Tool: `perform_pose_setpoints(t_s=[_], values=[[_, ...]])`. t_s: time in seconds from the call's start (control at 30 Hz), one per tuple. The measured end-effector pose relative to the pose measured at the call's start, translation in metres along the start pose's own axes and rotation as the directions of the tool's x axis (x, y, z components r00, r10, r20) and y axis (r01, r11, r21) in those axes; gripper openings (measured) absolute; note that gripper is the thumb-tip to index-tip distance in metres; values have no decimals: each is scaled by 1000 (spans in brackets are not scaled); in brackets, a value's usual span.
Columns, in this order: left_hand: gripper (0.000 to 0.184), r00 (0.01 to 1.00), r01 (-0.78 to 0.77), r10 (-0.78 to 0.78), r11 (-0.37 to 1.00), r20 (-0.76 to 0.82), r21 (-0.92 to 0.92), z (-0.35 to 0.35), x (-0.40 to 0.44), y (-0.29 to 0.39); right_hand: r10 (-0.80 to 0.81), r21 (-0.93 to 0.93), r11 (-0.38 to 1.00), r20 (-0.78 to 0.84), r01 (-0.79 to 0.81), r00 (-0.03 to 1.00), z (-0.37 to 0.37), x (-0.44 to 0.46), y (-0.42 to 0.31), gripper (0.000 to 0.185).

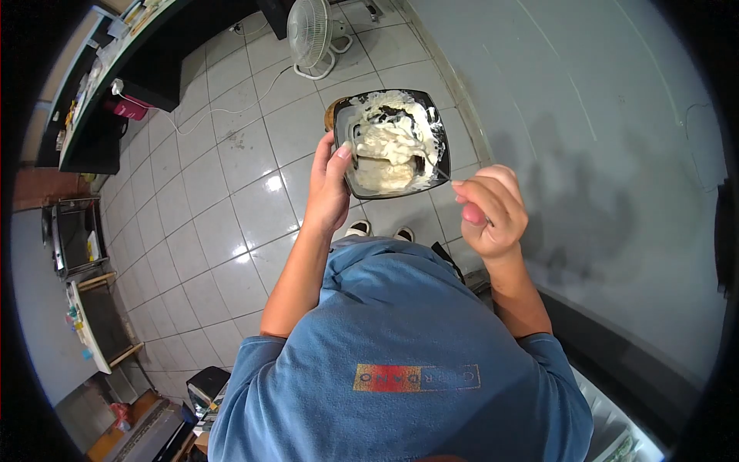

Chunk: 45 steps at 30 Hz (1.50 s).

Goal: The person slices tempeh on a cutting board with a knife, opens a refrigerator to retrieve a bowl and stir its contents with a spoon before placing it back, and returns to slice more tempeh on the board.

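My left hand (331, 183) grips the near left side of a black square bowl (439, 138), thumb over the rim and fingers partly hidden beneath. A thick, creamy white mixture (394, 145) lies in the bowl and is smeared up its walls, with dark patches of the bowl showing through. Pinched in my right hand (494, 212), just off the bowl's right corner, is a thin metal utensil (439, 174). It reaches over the rim into the mixture, which hides its head. A brown-orange edge (330, 117) shows beside the bowl's upper left; I cannot make out what it is.
A white fan (310, 35) stands on the tiled floor (231, 181) beyond the bowl, its cord (223, 110) trailing left. A grey wall (593, 138) rises close on the right. A long counter (115, 65) with clutter runs along the upper left.
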<state>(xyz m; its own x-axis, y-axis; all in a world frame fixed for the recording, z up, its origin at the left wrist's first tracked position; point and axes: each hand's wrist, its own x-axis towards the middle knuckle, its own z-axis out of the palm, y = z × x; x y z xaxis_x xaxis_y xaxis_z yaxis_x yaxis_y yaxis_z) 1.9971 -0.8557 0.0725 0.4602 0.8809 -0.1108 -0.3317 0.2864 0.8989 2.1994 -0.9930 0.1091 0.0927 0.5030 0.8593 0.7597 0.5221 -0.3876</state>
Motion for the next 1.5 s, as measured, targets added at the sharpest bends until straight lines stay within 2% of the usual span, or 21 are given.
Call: perform_pose_setpoints(t_s=[0.17, 0.33, 0.47, 0.67, 0.77, 0.87, 0.93, 1.07, 1.13, 1.17, 1.23, 1.37, 1.43, 1.5], values=[[51, 1000, 27, -27, 1000, -3, -2, -3, 1, 1, -13, -20, 1000, -38, 12, 999, 2, 8, 7, 24], [52, 999, 46, -46, 999, 4, -6, 1, -1, 8, -36, 39, 999, 2, 36, 999, 1, 9, 11, 25], [54, 999, 46, -46, 999, 22, 14, -1, 1, 10, -74, 8, 997, -7, 75, 997, 2, 12, 12, 24], [54, 999, 33, -32, 996, -14, 84, -2, 3, 10, -55, 90, 994, -98, 64, 994, -5, 21, 14, 28], [56, 998, 60, -60, 998, 6, 27, -3, 3, 13, -49, 60, 997, -146, 59, 988, 3, 22, 23, 33], [54, 997, 67, -68, 998, 47, 21, -3, 3, 17, 17, 33, 999, -161, -12, 987, 13, 25, 29, 32], [53, 997, 62, -63, 998, 43, 23, 1, 0, 20, 73, 15, 997, -109, -72, 991, 17, 24, 32, 31], [51, 998, 62, -63, 998, 10, 21, 6, -3, 25, 134, -2, 991, -113, -135, 985, 22, 20, 32, 28], [52, 998, 60, -60, 998, 11, 22, 7, -2, 25, 515, 122, 855, -91, -503, 853, 19, 19, 26, 27], [52, 998, 56, -56, 998, 9, 21, 7, -2, 25, 517, 119, 854, -95, -506, 850, 16, 19, 24, 27], [53, 998, 59, -59, 998, 9, 38, 9, -5, 26, 783, 213, 609, -10, -764, 621, 14, 19, 21, 27], [54, 996, 93, -94, 994, 10, 52, 8, -4, 34, 762, 324, 633, -103, -703, 639, 28, 10, 12, 29], [54, 992, 112, -115, 992, 49, 62, 2, 1, 36, 793, 345, 582, -40, -736, 608, 28, 9, 0, 36], [53, 985, 133, -140, 989, 98, 72, 2, 6, 42, 803, 325, 576, -54, -750, 593, 26, 5, -12, 37]])
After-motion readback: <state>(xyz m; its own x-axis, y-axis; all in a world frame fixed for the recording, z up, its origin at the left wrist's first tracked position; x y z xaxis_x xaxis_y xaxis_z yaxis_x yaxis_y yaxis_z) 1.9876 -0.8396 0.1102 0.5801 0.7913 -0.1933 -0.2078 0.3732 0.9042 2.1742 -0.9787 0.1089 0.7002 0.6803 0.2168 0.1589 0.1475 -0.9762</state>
